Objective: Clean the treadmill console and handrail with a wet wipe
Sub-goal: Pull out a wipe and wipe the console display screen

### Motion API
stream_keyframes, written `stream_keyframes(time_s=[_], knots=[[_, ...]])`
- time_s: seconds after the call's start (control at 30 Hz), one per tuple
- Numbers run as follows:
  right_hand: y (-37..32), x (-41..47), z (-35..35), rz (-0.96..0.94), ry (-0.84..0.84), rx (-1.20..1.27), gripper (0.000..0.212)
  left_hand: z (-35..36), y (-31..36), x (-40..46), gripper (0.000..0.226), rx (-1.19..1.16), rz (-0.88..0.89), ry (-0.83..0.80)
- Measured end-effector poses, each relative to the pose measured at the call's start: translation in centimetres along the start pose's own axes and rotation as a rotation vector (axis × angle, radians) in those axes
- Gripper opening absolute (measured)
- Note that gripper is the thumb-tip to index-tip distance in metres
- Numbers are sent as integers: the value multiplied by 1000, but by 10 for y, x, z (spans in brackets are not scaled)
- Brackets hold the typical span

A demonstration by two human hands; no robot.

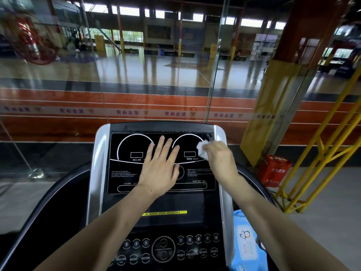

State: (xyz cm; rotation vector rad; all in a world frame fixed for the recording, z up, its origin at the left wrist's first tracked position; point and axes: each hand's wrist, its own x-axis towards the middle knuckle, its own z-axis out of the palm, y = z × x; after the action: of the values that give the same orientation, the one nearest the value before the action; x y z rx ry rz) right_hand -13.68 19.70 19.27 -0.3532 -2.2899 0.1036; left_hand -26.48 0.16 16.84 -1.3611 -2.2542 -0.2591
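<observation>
Console (136, 173) wiping is my current step: right hand (218, 157) clutches the wet wipe (201, 150) right of frame centre, left hand (160, 165) lies flat, fingers straight, and next I judge a sweep leftward.

Count: two hands (160, 169); one console (162, 202); one wet wipe (202, 150); one blue wipes pack (248, 245); one red box (274, 170).
</observation>
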Motion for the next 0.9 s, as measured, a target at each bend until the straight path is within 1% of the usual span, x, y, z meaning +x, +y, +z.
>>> stream_keyframes(time_s=[0.07, 0.13, 0.2, 0.27, 0.33, 0.4, 0.47, 0.6, 0.77, 0.9], knots=[[0, 33, -6, 52, 37, -20, 23, -1, 3, 3, 65, 0, 16, 0], [0, 38, -7, 71, 48, -21, 21, 0, 7, 4, 64, 7, 28, 12], [-2, 17, -6, 83, 85, 9, 21, 3, 11, 3, 63, 0, 37, 6], [-2, -16, -3, 58, 127, 26, 21, 5, 13, 2, 63, -6, 38, 11], [-4, -36, 0, 51, 109, 11, 26, 6, 14, 2, 62, -11, 42, 12], [-1, -30, 3, 61, 68, -23, 30, 6, 13, 3, 62, -2, 43, 17], [1, -4, -1, 94, 37, -72, 27, 3, 11, 4, 62, -8, 42, 17], [-4, 33, -8, 164, 40, -125, 17, 0, 12, 7, 60, -25, 43, 47], [-4, 7, 4, 292, 53, -175, 13, 0, 11, 9, 58, -34, 46, 55], [-7, 3, -1, 276, 40, -169, 14, 2, 8, 9, 55, 0, 90, 39]])
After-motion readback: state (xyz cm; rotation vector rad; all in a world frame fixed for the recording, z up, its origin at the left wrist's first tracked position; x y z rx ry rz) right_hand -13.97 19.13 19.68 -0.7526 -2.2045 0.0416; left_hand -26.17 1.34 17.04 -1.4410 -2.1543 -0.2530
